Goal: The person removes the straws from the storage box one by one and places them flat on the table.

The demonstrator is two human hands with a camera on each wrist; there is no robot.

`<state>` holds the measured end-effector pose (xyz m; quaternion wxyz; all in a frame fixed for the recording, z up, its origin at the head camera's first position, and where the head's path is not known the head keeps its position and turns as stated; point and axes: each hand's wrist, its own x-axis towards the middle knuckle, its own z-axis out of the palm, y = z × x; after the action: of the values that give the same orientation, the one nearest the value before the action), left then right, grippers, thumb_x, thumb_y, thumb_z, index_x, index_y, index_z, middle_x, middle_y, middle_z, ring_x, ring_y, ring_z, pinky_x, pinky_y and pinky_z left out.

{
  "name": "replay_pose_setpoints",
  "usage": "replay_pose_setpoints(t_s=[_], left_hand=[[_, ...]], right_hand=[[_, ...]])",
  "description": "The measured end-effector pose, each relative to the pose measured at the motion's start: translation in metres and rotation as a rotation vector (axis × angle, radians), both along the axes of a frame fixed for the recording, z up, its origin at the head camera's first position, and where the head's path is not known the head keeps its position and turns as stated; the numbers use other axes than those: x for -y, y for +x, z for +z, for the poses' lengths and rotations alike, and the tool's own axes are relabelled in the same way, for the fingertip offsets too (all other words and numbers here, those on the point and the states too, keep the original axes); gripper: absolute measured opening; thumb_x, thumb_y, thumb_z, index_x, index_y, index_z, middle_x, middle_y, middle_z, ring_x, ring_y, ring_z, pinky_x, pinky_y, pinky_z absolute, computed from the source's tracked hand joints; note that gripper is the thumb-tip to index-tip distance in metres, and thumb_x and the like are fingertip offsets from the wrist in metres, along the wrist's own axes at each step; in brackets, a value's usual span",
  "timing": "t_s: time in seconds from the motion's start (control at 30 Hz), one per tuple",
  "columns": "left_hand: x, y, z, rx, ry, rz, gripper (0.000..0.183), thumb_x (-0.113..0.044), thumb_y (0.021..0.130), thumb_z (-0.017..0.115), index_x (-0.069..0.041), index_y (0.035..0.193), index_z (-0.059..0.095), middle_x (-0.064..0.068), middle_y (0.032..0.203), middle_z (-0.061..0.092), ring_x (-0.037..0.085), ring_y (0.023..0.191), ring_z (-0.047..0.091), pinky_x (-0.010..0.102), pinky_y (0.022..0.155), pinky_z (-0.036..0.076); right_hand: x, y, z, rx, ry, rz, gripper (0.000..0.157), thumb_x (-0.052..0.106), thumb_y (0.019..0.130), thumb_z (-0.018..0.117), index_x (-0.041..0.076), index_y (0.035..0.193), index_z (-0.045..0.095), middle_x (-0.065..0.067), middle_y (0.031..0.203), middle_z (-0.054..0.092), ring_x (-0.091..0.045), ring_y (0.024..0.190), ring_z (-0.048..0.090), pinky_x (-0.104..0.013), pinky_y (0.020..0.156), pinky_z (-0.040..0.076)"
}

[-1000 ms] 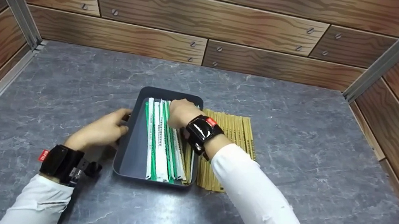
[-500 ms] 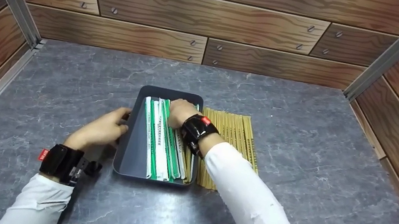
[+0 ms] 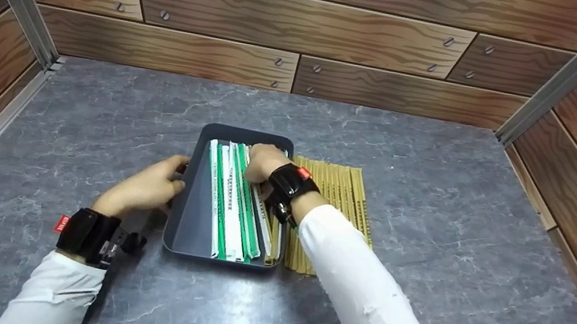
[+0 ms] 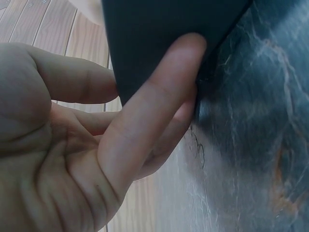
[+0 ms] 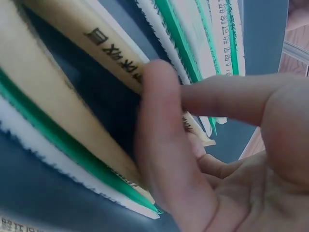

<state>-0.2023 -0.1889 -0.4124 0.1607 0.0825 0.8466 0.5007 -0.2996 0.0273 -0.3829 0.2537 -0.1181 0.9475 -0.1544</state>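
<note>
In the head view a dark grey tray (image 3: 192, 222) holds several green and white paper-wrapped straws (image 3: 229, 204), with a few tan ones along its right side. My left hand (image 3: 146, 187) touches the tray's outer left wall, the thumb (image 4: 181, 60) lying against it in the left wrist view. My right hand (image 3: 264, 163) reaches into the tray's far right part. Seen from the right wrist, its thumb and index finger pinch a tan paper-wrapped straw (image 5: 104, 43) with dark printing. Another tan straw (image 5: 72, 106) and a green one (image 5: 63, 130) lie beside it.
A row of tan paper-wrapped straws (image 3: 340, 192) lies side by side on the grey marbled table (image 3: 444, 218), against the tray's right side. Wood-patterned walls (image 3: 224, 57) close off the back and both sides.
The white and green straws in the tray have shifted slightly. My right hand has moved a little within the tray's right part. My left hand stays at the tray's wall.
</note>
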Motion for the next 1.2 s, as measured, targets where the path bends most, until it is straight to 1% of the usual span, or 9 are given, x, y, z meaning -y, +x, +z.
replay_pose_setpoints(t_s=[0.17,0.3,0.4,0.5,0.63,0.77,0.9,1.03,1.2], left_hand=[[0.0,0.0,-0.001,-0.002,0.001,0.003,0.058,0.004,0.103,0.041,0.012,0.157,0.023,0.042,0.146,0.043,0.046,0.108,0.066,0.041,0.069,0.066],[0.0,0.001,-0.001,-0.004,-0.014,0.01,0.058,0.004,0.103,0.042,0.011,0.157,0.023,0.042,0.147,0.043,0.046,0.11,0.066,0.041,0.069,0.066],[0.0,0.002,-0.001,-0.004,-0.021,0.017,0.058,0.004,0.103,0.042,0.011,0.157,0.024,0.043,0.147,0.043,0.046,0.109,0.066,0.041,0.069,0.067],[0.0,0.002,-0.002,-0.003,-0.025,0.021,0.058,0.004,0.102,0.042,0.011,0.157,0.024,0.043,0.145,0.044,0.045,0.106,0.068,0.041,0.068,0.067],[-0.001,0.004,-0.003,-0.004,-0.034,0.021,0.058,0.004,0.103,0.042,0.011,0.157,0.024,0.043,0.144,0.045,0.044,0.106,0.068,0.041,0.069,0.066],[-0.002,0.004,-0.003,0.0,-0.033,0.019,0.058,0.003,0.103,0.043,0.011,0.158,0.024,0.042,0.145,0.044,0.045,0.108,0.067,0.041,0.069,0.066],[-0.001,0.004,-0.002,0.007,-0.022,0.018,0.058,0.003,0.103,0.042,0.01,0.158,0.023,0.042,0.147,0.042,0.045,0.109,0.067,0.042,0.069,0.066],[-0.001,0.002,0.0,0.014,-0.006,0.012,0.058,0.003,0.103,0.041,0.011,0.158,0.022,0.043,0.147,0.042,0.046,0.109,0.066,0.042,0.071,0.067],[-0.001,0.002,0.003,0.015,-0.011,0.01,0.059,0.003,0.104,0.041,0.01,0.159,0.02,0.043,0.146,0.043,0.045,0.108,0.067,0.042,0.072,0.067]], right_hand=[[-0.004,-0.001,0.004,-0.038,-0.029,-0.017,0.019,-0.006,0.088,0.054,0.006,0.075,0.049,-0.024,0.084,0.07,-0.019,0.041,0.063,-0.026,0.04,0.056],[-0.011,-0.001,0.012,-0.05,-0.101,-0.048,0.025,-0.006,0.088,0.051,0.007,0.068,0.048,-0.02,0.073,0.066,-0.018,0.04,0.062,-0.027,0.04,0.057],[-0.019,0.001,0.018,-0.043,-0.252,-0.071,0.02,-0.006,0.091,0.051,0.004,0.073,0.054,-0.013,0.064,0.06,-0.018,0.042,0.062,-0.032,0.047,0.061],[-0.03,0.005,0.023,-0.019,-0.459,-0.095,0.004,-0.004,0.097,0.057,-0.003,0.1,0.059,-0.009,0.07,0.062,-0.017,0.048,0.062,-0.037,0.058,0.065],[-0.05,0.013,0.03,0.029,-0.733,-0.151,0.035,-0.002,0.1,0.059,-0.006,0.132,0.049,-0.014,0.093,0.064,-0.02,0.061,0.064,-0.038,0.064,0.066],[-0.085,0.022,0.037,0.055,-0.895,-0.21,0.04,-0.001,0.101,0.058,-0.005,0.14,0.049,-0.022,0.11,0.064,-0.024,0.074,0.067,-0.036,0.067,0.067],[-0.128,0.03,0.034,0.045,-0.94,-0.237,0.044,0.002,0.102,0.058,-0.003,0.144,0.049,-0.022,0.118,0.065,-0.03,0.088,0.069,-0.037,0.071,0.067],[-0.174,0.036,0.021,0.003,-0.94,-0.267,0.048,0.002,0.101,0.06,-0.003,0.147,0.047,-0.025,0.121,0.064,-0.031,0.093,0.07,-0.039,0.073,0.067],[-0.225,0.04,0.005,-0.058,-0.861,-0.354,0.052,0.007,0.101,0.059,-0.002,0.151,0.045,-0.015,0.113,0.063,-0.02,0.087,0.065,-0.038,0.072,0.067]])
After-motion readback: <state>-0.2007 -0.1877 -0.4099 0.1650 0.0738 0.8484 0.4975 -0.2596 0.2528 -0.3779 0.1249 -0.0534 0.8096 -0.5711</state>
